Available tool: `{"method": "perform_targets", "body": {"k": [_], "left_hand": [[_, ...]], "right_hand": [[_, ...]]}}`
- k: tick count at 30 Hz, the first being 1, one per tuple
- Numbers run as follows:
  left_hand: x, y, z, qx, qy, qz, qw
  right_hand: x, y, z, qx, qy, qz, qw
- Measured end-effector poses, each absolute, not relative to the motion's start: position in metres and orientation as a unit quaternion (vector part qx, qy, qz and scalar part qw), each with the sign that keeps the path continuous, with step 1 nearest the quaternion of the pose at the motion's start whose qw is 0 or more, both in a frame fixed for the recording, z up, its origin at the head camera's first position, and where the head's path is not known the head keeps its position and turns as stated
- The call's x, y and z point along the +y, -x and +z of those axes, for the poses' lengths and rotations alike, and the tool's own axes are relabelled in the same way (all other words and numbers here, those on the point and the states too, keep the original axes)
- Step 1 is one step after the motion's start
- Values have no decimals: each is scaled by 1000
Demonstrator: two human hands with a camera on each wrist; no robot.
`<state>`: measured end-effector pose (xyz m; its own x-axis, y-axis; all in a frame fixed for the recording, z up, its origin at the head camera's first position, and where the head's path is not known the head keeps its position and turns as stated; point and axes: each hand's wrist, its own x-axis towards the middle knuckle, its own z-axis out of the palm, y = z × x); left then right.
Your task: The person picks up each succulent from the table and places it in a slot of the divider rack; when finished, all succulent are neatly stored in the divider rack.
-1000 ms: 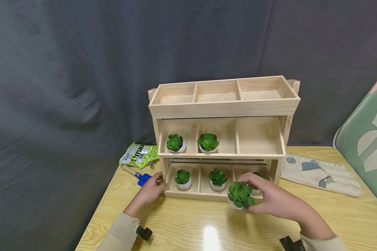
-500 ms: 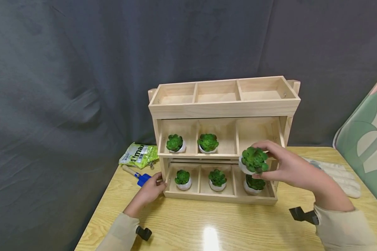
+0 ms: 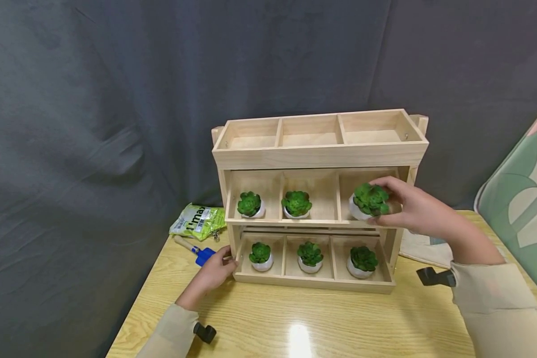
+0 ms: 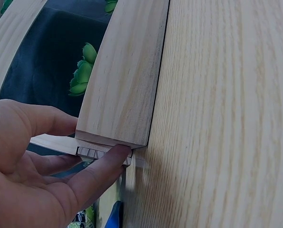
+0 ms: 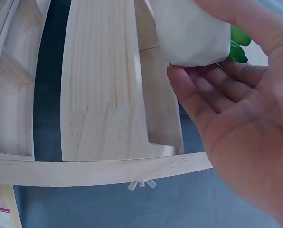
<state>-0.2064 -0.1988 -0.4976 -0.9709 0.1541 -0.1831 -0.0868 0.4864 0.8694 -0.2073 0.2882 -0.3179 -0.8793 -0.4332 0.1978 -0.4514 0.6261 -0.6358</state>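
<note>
A three-tier wooden shelf (image 3: pixel 320 157) stands on the table. In the head view my right hand (image 3: pixel 413 208) holds a potted succulent (image 3: pixel 371 200) at the right compartment of the middle tier. Its white pot (image 5: pixel 193 33) sits between thumb and fingers in the right wrist view. My left hand (image 3: pixel 215 272) grips the lower left corner of the shelf, with its fingers around the wooden end (image 4: pixel 110 137) in the left wrist view. Two succulents, left (image 3: pixel 249 204) and centre (image 3: pixel 296 204), stand in the middle tier. Three more fill the bottom tier, including the right one (image 3: pixel 361 261).
A blue-bladed trowel (image 3: pixel 203 255) and a green-and-white bag (image 3: pixel 197 221) lie left of the shelf. A patterned cloth item (image 3: pixel 425 248) lies on the right, partly behind my right arm. A dark curtain (image 3: pixel 295 54) hangs behind.
My right hand has carried the potted succulent up from in front of the bottom tier to the right compartment of the middle tier. The left hand has stayed at the corner.
</note>
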Motion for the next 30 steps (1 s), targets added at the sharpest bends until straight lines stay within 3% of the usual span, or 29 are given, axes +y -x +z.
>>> {"method": "perform_targets", "body": {"k": [12, 30], "left_hand": [[-199, 206, -497, 850, -19, 511, 123], [-197, 205, -496, 850, -12, 511, 128]], "right_hand": [[281, 231, -312, -919, -199, 339, -42], [272, 244, -323, -939, -219, 264, -25]]}}
